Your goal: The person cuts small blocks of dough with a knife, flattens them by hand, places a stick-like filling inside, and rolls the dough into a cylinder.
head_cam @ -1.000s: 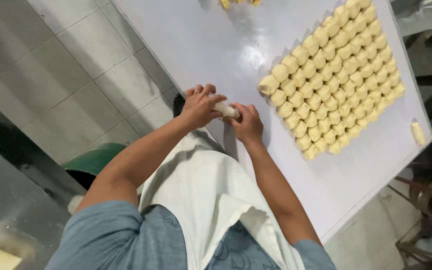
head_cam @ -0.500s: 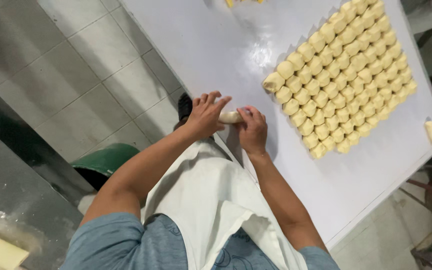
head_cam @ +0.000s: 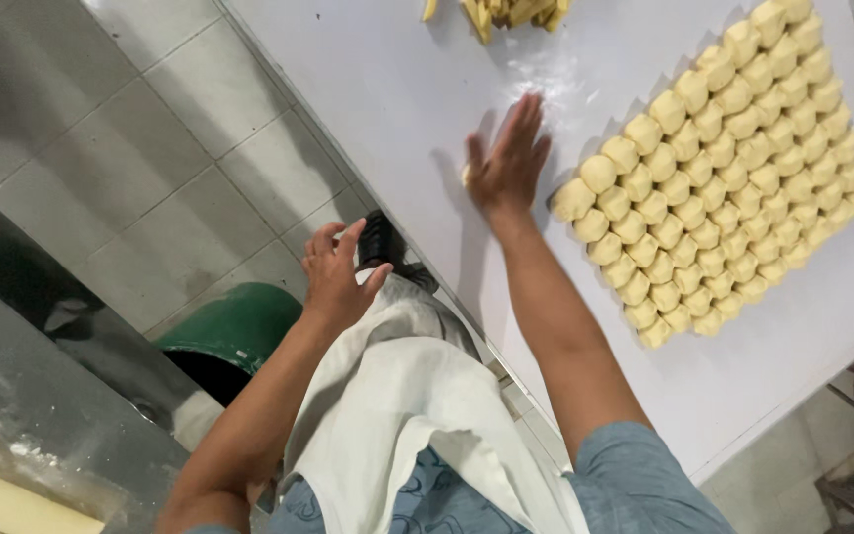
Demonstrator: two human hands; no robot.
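Small pale dough piece (head_cam: 466,174) on white table, under flat right hand (head_cam: 506,163)

Lighting: even, moderately bright, diffuse. White table (head_cam: 427,89) shows soft sheen, no harsh glare. Shadows: right hand (head_cam: 506,158) casts a soft shadow leftward; dough pieces (head_cam: 714,168) likewise. Steel surface (head_cam: 61,425) lower left dim, faintly reflective. Focus: sharp centrally; slight motion blur on fingers.

One head-worn view looks steeply down over the person's chest and arms at the white table (head_cam: 368,89), tilted so its edge runs diagonally. Close range; tiled floor (head_cam: 101,148) beside the table.
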